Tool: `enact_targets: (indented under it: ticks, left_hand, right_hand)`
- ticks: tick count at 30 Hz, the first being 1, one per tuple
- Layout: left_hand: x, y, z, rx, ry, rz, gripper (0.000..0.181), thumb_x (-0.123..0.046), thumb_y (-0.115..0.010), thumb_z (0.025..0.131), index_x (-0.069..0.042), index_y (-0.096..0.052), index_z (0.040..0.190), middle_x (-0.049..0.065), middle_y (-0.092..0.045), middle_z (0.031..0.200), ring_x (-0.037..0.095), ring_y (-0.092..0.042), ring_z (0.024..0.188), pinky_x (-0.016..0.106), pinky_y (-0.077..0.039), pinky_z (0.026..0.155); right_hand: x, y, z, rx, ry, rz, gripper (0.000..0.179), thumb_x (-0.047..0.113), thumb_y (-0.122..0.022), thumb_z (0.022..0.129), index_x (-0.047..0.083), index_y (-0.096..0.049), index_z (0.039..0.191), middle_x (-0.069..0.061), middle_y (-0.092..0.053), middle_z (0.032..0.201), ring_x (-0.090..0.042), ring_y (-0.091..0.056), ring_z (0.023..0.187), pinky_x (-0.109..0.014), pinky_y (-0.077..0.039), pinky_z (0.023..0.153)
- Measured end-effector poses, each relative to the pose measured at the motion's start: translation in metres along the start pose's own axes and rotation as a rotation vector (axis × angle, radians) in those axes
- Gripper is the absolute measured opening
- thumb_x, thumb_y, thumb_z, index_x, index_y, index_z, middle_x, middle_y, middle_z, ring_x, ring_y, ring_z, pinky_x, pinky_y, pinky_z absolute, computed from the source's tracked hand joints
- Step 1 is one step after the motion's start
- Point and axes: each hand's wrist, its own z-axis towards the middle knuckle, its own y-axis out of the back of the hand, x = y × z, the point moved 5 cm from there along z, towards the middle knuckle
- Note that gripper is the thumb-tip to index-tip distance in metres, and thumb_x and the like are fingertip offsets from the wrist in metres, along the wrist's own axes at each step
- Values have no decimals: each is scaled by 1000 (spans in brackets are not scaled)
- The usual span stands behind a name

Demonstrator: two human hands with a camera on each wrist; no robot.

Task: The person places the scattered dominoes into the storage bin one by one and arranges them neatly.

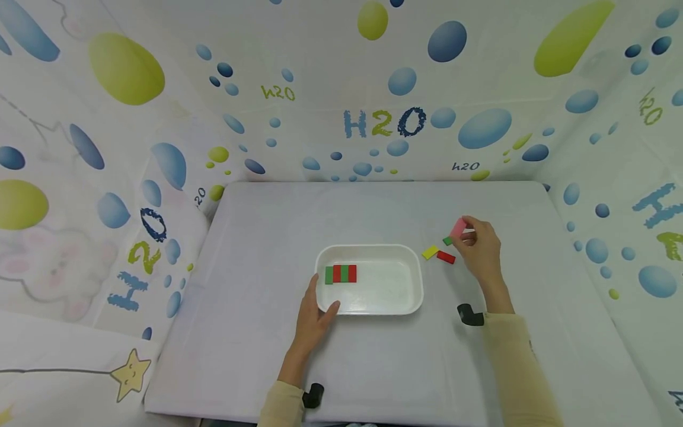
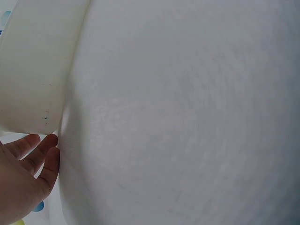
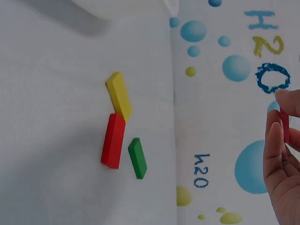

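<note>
In the head view my right hand [image 1: 480, 246] pinches a pink block [image 1: 458, 228] between thumb and fingers, above the table's right side. The right wrist view shows this block [image 3: 284, 124] edge-on. Below lie a small green block [image 3: 138, 158], a red block [image 3: 113, 140] and a yellow block [image 3: 119, 96]. My left hand [image 1: 315, 317] rests at the near left corner of the white tray [image 1: 384, 308], thumb at the front rim and fingers along the left end. Inside the tray, green and red blocks [image 1: 337, 274] stand side by side in alternating colours.
A white cloth covers the table [image 1: 256, 237], whose far edge meets a hanging sheet [image 1: 320, 136] printed with blue and green drops. Black wrist mounts [image 1: 471, 315] stick out beside both sleeves.
</note>
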Motion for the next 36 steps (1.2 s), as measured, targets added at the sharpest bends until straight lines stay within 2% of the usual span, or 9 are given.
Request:
enact_targets:
  ticks: [10,17,24,29,36]
  left_hand:
    - [-1,0,0,5,-2,-4,81,-38,-62,91,-10,-21,155,15,-39,153,35,-40,136,58,-32,110]
    - [-1,1,0,7,-2,-9,81,-39,-62,91,-10,-21,155,14,-38,154,34,-40,136,58,-32,111]
    - [-1,1,1,4,-17,-6,81,-37,-63,91,-9,-21,155,15,-39,153,35,-41,136,58,-32,111]
    - [0,1,0,3,-7,-8,81,-37,-63,91,-10,-21,155,15,-40,153,34,-41,136,58,-33,110]
    - [-1,1,1,6,-5,-5,81,-36,-64,91,-10,-22,155,15,-39,153,34,-41,136,57,-33,111]
  right_hand:
    - [32,-27,-15,67,56,74,48,8,-77,83,-3,-58,126,-22,-58,106,-32,-66,87,-2,-39,68]
    - [49,-53,-22,147,105,88,50,9,-78,82,-1,-59,127,-19,-60,110,-28,-67,86,-11,-45,71]
    - [64,-83,-32,229,149,96,48,9,-77,83,1,-58,127,-17,-61,111,-25,-65,85,-30,-56,75]
    - [72,-107,-39,313,128,76,48,10,-76,84,3,-58,128,-16,-60,113,-23,-64,87,-36,-58,78]
    - [76,-139,-45,408,85,30,48,11,-77,83,4,-59,127,-13,-61,112,-21,-62,89,-32,-57,78]
